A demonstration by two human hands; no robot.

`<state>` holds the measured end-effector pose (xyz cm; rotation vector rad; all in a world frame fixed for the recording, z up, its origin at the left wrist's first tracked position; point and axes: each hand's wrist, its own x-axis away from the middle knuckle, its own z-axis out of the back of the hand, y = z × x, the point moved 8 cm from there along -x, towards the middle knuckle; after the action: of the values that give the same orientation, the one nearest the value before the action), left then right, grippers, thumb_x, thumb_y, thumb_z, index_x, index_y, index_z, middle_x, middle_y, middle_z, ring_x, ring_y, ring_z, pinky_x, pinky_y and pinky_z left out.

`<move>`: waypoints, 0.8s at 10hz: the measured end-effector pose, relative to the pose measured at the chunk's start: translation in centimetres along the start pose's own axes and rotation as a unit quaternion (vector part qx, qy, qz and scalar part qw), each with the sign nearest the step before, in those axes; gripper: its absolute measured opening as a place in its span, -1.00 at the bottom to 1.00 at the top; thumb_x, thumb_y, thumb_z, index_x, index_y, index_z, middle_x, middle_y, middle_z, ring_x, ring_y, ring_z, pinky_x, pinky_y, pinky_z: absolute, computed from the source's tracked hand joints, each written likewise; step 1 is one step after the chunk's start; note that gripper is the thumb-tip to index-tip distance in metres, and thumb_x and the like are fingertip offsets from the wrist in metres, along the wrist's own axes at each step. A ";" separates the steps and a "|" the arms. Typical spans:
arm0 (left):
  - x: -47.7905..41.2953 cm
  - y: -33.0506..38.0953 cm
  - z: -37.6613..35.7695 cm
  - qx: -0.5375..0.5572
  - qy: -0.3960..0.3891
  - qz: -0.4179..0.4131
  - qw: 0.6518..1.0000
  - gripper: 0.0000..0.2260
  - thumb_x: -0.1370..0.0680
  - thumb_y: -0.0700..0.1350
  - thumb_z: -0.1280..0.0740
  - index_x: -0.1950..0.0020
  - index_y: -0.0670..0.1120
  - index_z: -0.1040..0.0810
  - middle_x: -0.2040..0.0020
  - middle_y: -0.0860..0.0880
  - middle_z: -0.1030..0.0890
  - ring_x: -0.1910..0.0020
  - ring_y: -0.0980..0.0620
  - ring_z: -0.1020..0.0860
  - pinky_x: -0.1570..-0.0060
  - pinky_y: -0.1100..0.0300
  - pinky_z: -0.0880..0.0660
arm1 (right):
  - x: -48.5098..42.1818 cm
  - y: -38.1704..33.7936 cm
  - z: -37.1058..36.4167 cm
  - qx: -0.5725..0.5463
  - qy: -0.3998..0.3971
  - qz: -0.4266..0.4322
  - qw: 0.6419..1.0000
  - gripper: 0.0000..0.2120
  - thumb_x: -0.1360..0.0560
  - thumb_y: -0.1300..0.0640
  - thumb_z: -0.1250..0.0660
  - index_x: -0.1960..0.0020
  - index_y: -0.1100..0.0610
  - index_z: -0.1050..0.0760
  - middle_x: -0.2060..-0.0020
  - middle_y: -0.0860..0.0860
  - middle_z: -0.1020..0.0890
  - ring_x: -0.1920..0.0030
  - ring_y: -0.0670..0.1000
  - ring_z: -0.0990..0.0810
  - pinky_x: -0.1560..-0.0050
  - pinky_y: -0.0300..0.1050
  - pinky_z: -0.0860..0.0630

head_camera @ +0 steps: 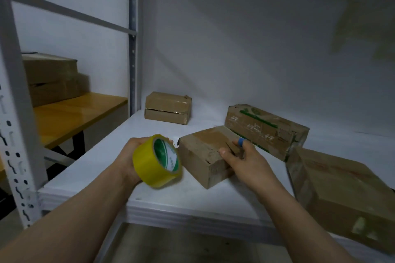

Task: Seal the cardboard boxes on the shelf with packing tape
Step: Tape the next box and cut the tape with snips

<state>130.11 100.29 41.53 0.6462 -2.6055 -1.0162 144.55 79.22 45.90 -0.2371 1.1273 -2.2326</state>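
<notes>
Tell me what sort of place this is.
Likely a storeroom or packing area: a white metal rack with slotted uprights, worn cardboard boxes on its shelf, and a yellow packing tape roll in the left hand while the right hand holds a small box.

The tape roll (147,164) is wound of glossy yellow plastic film. The small box (198,153) is formed of matt, scuffed brown cardboard. The shelf (171,198) is finished smooth and white, perhaps laminate; its upright (12,113) is made of painted metal.
</notes>
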 end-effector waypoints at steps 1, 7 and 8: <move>0.2 -0.3 0.3 -0.077 0.015 0.021 0.997 -0.76 -0.36 -0.18 -0.46 0.02 -0.26 -0.62 0.06 -0.23 -0.61 0.09 -0.11 -0.58 -0.15 -0.05 -0.49 | 0.1 -0.5 -0.1 -0.019 -0.022 0.017 0.999 -0.47 -0.60 -0.20 -0.26 -0.52 -0.11 -0.27 -0.26 -0.12 -0.52 -0.23 -0.07 -0.52 -0.23 -0.07 -0.44; -0.6 -0.6 -0.4 -0.171 -0.091 0.039 0.980 -0.88 -0.31 -0.18 -0.50 0.17 -0.09 -0.76 -0.42 -0.38 -0.42 -0.10 -0.14 -0.52 -0.40 -0.13 -0.36 | -4.5 -8.1 -0.4 0.263 0.017 0.181 0.948 -0.80 -0.67 0.03 -0.19 -0.13 -0.04 -0.60 0.06 0.02 -0.61 0.07 0.06 -0.56 0.09 -0.07 -0.52; -0.6 -0.2 -0.6 -0.207 -0.086 0.011 0.974 -0.59 0.01 -0.04 -0.71 0.23 -0.09 -0.75 -0.38 -0.39 -0.46 -0.07 -0.16 -0.55 -0.36 -0.15 -0.41 | -6.6 -8.8 -3.8 0.303 -0.065 0.216 0.926 -0.68 -0.67 0.14 -0.16 -0.35 -0.04 -0.54 -0.09 0.09 -0.51 -0.07 0.11 -0.53 0.01 -0.12 -0.44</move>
<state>130.92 100.08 41.80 0.4397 -2.4103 -1.6091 144.23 89.61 51.17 0.1135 0.3315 -2.0083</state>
